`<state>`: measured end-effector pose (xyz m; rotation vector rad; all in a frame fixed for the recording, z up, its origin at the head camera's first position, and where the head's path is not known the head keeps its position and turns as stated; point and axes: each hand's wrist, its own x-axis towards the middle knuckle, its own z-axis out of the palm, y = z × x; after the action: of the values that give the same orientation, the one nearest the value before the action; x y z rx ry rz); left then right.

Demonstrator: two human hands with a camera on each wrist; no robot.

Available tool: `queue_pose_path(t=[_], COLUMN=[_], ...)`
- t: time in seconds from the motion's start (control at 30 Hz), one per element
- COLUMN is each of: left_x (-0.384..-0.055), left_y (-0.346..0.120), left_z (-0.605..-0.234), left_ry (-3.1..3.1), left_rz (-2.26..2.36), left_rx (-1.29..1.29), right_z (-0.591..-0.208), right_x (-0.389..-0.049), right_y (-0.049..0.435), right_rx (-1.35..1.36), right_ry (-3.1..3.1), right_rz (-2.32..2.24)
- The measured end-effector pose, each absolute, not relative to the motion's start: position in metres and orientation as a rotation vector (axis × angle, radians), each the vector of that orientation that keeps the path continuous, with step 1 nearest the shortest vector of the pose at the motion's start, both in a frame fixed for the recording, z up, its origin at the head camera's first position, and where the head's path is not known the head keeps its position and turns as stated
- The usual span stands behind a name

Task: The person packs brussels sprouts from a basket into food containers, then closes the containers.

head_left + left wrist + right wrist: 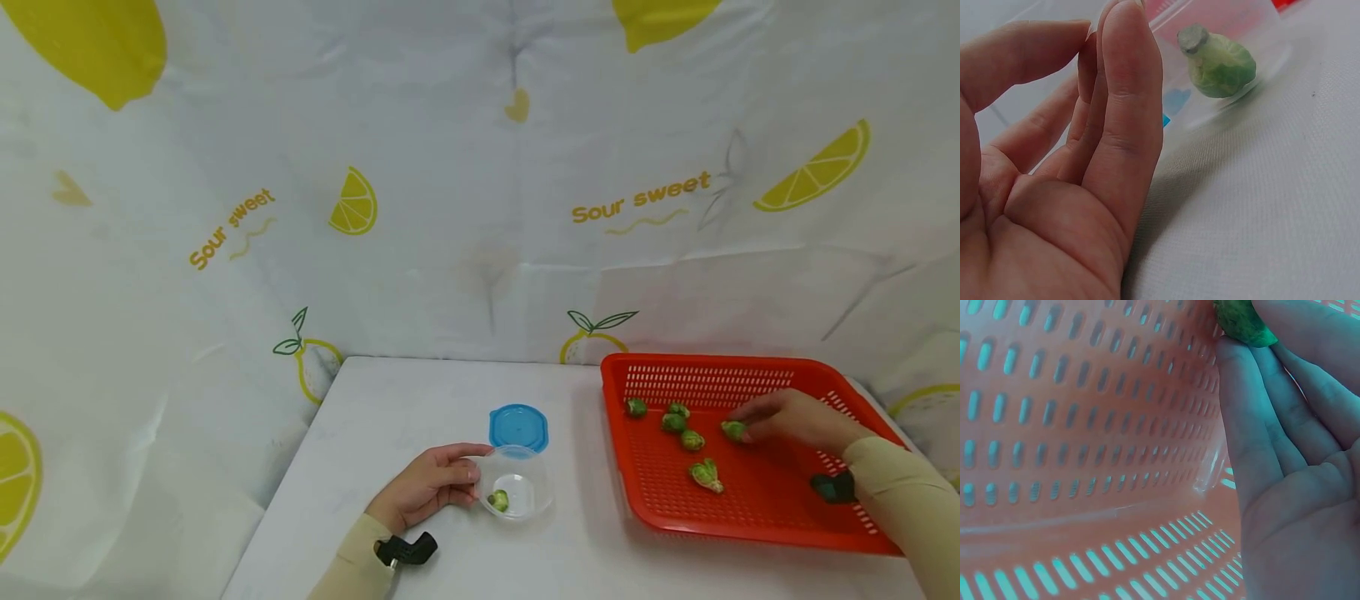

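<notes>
My left hand [435, 485] holds the left side of a small clear plastic bowl [538, 477], thumb and fingers at its wall. Inside the bowl lies one Brussels sprout [498, 500]; the left wrist view shows this sprout [1222, 69] through the wall, its cut stem tilted up. Over the red basket [750, 518], my right hand [798, 421] pinches another Brussels sprout [733, 431] between thumb and fingers. That held sprout [1244, 324] is partly cut off at the top of the right wrist view. Several more sprouts [692, 440] sit in the basket's left half.
A blue lid [519, 428] lies flat on the white table [420, 408], just behind the bowl. The basket's raised, slotted walls stand around the right hand. A lemon-print cloth [450, 292] hangs behind the table.
</notes>
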<state>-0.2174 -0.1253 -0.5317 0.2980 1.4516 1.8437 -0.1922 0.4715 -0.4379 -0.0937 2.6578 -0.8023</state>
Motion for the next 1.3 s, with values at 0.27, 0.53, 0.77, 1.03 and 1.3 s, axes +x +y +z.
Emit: queue_pose_path(t=[0.27, 0.53, 0.77, 1.03, 1.3], left_x=[-0.216, -0.217, -0.216, -0.214, -0.218], left_y=[-0.128, -0.132, -0.133, -0.13, -0.127], left_z=[-0.533, -0.535, -0.534, -0.53, -0.533], left_ry=[1.439, 1.438, 1.444, 1.437, 1.439], left_rz=[1.85, 1.861, 1.862, 1.856, 1.848], left_rx=[0.314, 0.303, 0.301, 0.321, 0.35], right_z=[-0.42, -0.397, -0.379, -0.371, -0.37], right_x=[-0.187, -0.171, -0.157, -0.146, -0.142], right_y=[0.46, 0.428, 0.382, 0.332, 0.282], right_rx=[-0.076, -0.116, -0.129, -0.161, -0.281], right_ry=[2.708, 2.701, 2.713, 2.62, 2.559], right_rz=[-0.756, -0.861, -0.928, -1.121, -1.285])
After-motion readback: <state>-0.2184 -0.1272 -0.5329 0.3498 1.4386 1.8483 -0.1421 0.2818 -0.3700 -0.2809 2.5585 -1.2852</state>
